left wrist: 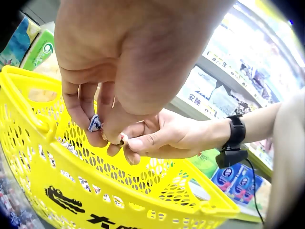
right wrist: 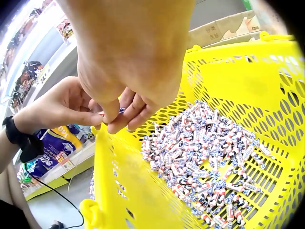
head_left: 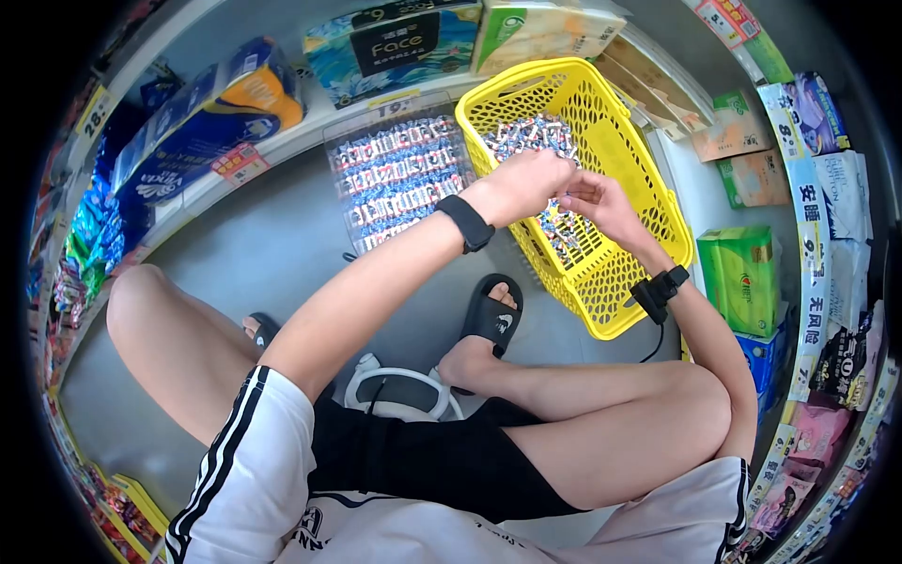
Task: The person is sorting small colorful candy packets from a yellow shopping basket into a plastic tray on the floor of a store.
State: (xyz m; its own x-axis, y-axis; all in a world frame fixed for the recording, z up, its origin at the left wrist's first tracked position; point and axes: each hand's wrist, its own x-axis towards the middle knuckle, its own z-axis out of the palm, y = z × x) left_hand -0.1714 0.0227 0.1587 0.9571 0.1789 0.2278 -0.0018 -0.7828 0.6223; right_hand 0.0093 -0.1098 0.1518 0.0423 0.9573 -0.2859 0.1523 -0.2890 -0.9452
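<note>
Over the yellow basket (head_left: 601,320) my two hands meet. Between thumb and fingers my left hand (head_left: 531,183) pinches a small wrapped candy; its blue-and-white wrapper (left wrist: 95,124) shows at the fingertips in the left wrist view. My right hand (head_left: 611,209) pinches at the candy's other end, thumb against fingers, and fingers hide most of the candy. Below, a heap of wrapped candies (right wrist: 200,152) in white, blue and red covers part of the basket floor. Left of the basket, a clear tray (head_left: 340,193) holds candies in neat rows.
Tissue packs (head_left: 390,47) line the shelf at the back, with a large blue pack (head_left: 202,122) at the left. A green pack (head_left: 738,277) and other goods stand on the right shelves. A white stool-like frame (head_left: 399,390) sits between the person's legs.
</note>
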